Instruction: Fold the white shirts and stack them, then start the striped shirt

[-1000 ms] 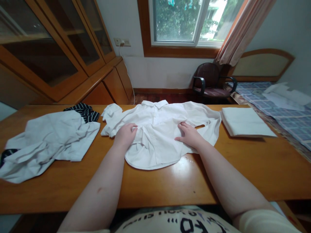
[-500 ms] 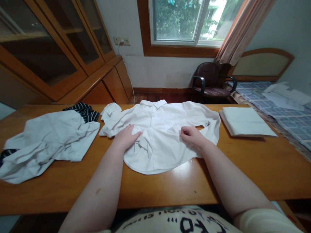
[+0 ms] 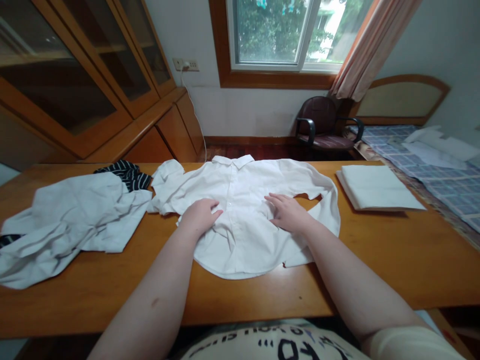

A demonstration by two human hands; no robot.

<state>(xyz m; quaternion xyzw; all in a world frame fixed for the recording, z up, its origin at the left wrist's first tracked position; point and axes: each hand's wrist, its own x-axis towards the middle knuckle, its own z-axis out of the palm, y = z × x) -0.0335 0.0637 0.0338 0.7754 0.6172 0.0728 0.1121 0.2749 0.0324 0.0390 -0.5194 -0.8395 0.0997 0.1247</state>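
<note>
A white button-up shirt (image 3: 240, 245) lies front side up on the wooden table, its collar toward the far edge. My left hand (image 3: 200, 216) rests on the left half of the shirt, fingers spread beside the button line. On the other half, my right hand (image 3: 287, 212) lies with its fingers stretched out over the cloth. Wrinkles run through the fabric between the two hands. The sleeve on the right bends back down toward the hem and passes partly under my right forearm. The sleeve on the left is bunched up.
Crumpled white clothes (image 3: 82, 210) and a black striped garment (image 3: 125, 175) lie on the left of the table (image 3: 240, 302). A folded white stack (image 3: 378, 187) sits on the right. Beyond are a chair (image 3: 322, 122), a bed (image 3: 446, 175) and a glass-door cabinet (image 3: 123, 115).
My right hand has gone from curled to flat and moved slightly left. My left hand has shifted a little right. The shirt's hem reaches slightly nearer to me, and the sleeve end shows by it.
</note>
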